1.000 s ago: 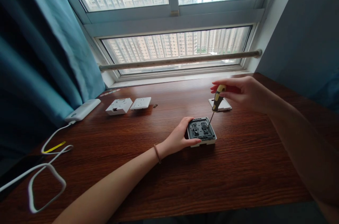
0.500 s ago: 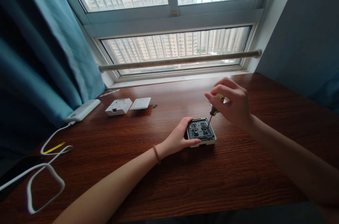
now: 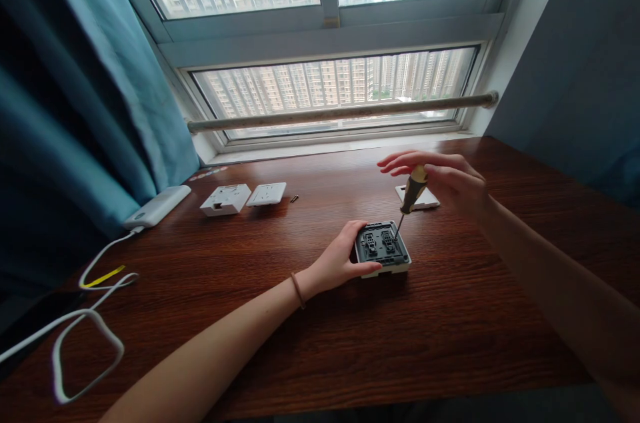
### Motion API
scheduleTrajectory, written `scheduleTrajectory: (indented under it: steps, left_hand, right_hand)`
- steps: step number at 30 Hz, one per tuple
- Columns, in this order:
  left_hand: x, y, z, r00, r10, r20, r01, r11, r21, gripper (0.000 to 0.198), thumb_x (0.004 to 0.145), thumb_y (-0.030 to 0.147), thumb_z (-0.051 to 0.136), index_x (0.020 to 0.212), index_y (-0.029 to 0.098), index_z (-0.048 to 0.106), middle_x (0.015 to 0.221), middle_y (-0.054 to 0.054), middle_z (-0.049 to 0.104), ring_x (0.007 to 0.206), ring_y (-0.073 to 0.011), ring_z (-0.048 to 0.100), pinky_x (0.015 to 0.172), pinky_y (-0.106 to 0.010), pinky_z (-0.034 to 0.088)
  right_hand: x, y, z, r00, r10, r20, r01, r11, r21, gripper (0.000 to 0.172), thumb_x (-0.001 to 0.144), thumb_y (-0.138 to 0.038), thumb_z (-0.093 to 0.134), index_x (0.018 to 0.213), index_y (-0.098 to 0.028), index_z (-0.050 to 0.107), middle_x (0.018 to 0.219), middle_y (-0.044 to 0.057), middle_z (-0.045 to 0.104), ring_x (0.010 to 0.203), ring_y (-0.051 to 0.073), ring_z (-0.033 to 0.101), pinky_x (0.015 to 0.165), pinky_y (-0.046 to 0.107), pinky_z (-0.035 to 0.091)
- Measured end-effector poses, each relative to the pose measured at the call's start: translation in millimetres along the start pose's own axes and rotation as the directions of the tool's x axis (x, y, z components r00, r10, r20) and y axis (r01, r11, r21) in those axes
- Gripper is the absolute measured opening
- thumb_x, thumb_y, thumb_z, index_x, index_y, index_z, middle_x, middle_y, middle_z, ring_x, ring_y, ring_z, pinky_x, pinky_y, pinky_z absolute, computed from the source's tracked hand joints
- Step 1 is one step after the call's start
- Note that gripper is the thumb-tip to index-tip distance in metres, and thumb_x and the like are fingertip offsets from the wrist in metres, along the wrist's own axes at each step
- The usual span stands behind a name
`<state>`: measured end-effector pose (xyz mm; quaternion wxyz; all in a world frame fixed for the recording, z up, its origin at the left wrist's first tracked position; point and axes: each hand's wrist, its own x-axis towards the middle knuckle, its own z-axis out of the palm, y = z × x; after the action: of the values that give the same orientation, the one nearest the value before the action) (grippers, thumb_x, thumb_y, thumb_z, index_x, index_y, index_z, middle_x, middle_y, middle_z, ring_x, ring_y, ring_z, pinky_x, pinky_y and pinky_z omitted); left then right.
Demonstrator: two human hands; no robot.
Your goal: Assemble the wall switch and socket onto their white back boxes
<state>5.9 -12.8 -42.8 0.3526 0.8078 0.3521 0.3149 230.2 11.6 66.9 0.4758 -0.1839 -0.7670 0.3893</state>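
My left hand grips the near-left side of a wall switch, its thumb along the front edge and its fingers at the back. The switch has a dark grey inner plate with two black mechanisms, set in a white box that rests on the table. My right hand holds the top of a screwdriver with a yellow and black handle, the fingers stretched out to the left past it. The screwdriver leans slightly, its tip down at the right side of the grey plate. Behind it lies a white cover plate, partly hidden.
At the back left of the wooden table stand a white box and a white socket panel, with small screws beside them. A white power bank with a cable lies by the curtain.
My right hand's curled fingers have straightened out to the left around the screwdriver's top. The handle has tipped a little more upright, and the white cover plate shows more. My left hand stays put.
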Motion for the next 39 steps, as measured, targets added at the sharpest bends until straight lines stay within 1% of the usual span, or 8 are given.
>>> scheduleTrajectory:
  steps: [4,8,11,15,22,29,35,39]
  left_hand:
    - [0,0,0.4,1.000,0.009,0.001,-0.009,1.000,-0.002,0.068,0.067,0.041,0.070,0.124,0.020,0.040,0.125,-0.010,0.046,0.117,-0.0254,0.045,0.102,-0.039,0.036]
    - [0,1,0.1,1.000,0.014,0.004,-0.014,1.000,0.003,0.067,0.068,0.040,0.070,0.124,0.020,0.039,0.126,-0.010,0.045,0.118,-0.0254,0.044,0.103,-0.040,0.035]
    - [0,1,-0.4,1.000,0.016,0.010,-0.016,1.000,0.008,0.068,0.068,0.040,0.070,0.125,0.020,0.039,0.126,-0.011,0.045,0.118,-0.0254,0.044,0.103,-0.040,0.035]
    - [0,1,-0.7,1.000,0.007,0.012,-0.007,1.000,0.019,0.068,0.067,0.040,0.070,0.125,0.019,0.039,0.125,-0.011,0.045,0.118,-0.0258,0.044,0.103,-0.040,0.034]
    - [1,-1,-0.5,1.000,0.013,0.011,-0.013,0.999,0.031,0.069,0.067,0.041,0.070,0.125,0.020,0.040,0.126,-0.011,0.045,0.118,-0.0262,0.043,0.104,-0.040,0.034]
    - [0,-1,-0.3,1.000,0.011,0.014,-0.012,1.000,0.020,0.069,0.067,0.040,0.070,0.126,0.020,0.039,0.125,-0.011,0.045,0.118,-0.0256,0.044,0.103,-0.039,0.035]
    - [1,0,-0.2,1.000,0.011,0.012,-0.012,1.000,0.025,0.068,0.068,0.041,0.070,0.125,0.020,0.039,0.125,-0.011,0.045,0.117,-0.0260,0.044,0.103,-0.040,0.035]
    - [1,1,-0.3,1.000,0.013,0.004,-0.013,1.000,0.014,0.067,0.067,0.041,0.070,0.124,0.020,0.039,0.123,-0.011,0.046,0.116,-0.0262,0.045,0.102,-0.041,0.035]
  right_hand:
    - [2,-5,-5,1.000,-0.002,0.014,0.004,0.990,-0.139,0.021,0.083,-0.031,0.056,0.098,-0.023,0.068,0.105,0.005,0.067,0.104,0.022,0.059,0.091,0.040,0.045]
    - [3,-5,1,0.997,-0.024,-0.068,0.008,0.974,-0.228,0.015,0.072,-0.026,0.069,0.087,-0.024,0.069,0.095,0.002,0.070,0.096,0.021,0.062,0.090,0.039,0.047]
    - [2,1,11,0.973,-0.025,-0.227,-0.021,0.980,-0.198,0.011,0.069,-0.027,0.071,0.073,-0.020,0.064,0.082,0.002,0.069,0.087,0.020,0.064,0.082,0.038,0.051]
    - [-1,9,23,0.895,0.002,-0.446,-0.090,0.980,-0.176,0.023,0.073,-0.028,0.067,0.063,-0.020,0.049,0.069,0.000,0.063,0.069,0.017,0.065,0.064,0.032,0.054]
    - [-2,20,24,0.913,0.033,-0.406,-0.069,0.995,-0.073,0.020,0.084,-0.038,0.054,0.077,-0.022,0.045,0.061,-0.004,0.058,0.041,0.008,0.051,0.037,0.021,0.039]
    - [-1,23,26,0.952,0.137,-0.272,-0.082,0.976,0.203,0.034,0.087,-0.053,0.035,0.085,-0.023,0.050,0.061,-0.003,0.046,0.048,0.011,0.045,0.046,0.026,0.041]
    - [-3,8,29,0.983,0.097,-0.156,-0.065,0.978,0.200,0.028,0.086,-0.038,0.041,0.084,-0.020,0.063,0.081,0.005,0.058,0.076,0.017,0.056,0.071,0.033,0.047]
    - [-1,7,27,0.992,0.089,-0.093,-0.067,0.975,0.213,0.017,0.078,-0.037,0.059,0.084,-0.022,0.065,0.091,0.005,0.065,0.097,0.021,0.058,0.091,0.041,0.043]
